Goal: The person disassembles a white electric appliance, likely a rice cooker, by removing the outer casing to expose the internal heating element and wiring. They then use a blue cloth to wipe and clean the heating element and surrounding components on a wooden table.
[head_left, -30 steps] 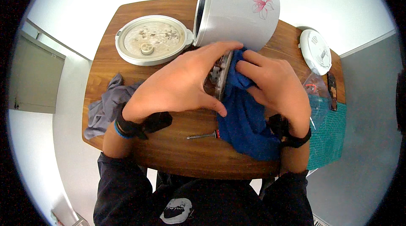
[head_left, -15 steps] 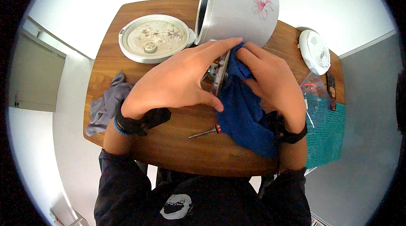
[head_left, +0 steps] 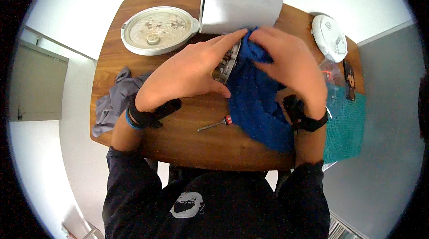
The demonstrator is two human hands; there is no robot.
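Observation:
A round metal part [head_left: 227, 63] stands on edge above the wooden table [head_left: 178, 136], pinched between the thumb and fingers of my left hand [head_left: 190, 71]. My right hand [head_left: 290, 64] presses a blue cloth [head_left: 254, 100] against the part's right face; the cloth hangs down toward the table's front edge. Right behind both hands stands a white cooker body [head_left: 243, 0] with a pink flower print, tipped on its side. Most of the metal part is hidden by my fingers and the cloth.
A round white lid [head_left: 156, 29] lies upside down at the back left. A grey cloth [head_left: 114, 100] is bunched at the left edge. A small red-handled screwdriver [head_left: 216, 124] lies near the front. At the right are a white round cap [head_left: 328, 38] and a teal mat [head_left: 346, 122].
My right hand has slid the blue cloth upward along the metal part toward the cooker body. My left hand keeps its hold on the part.

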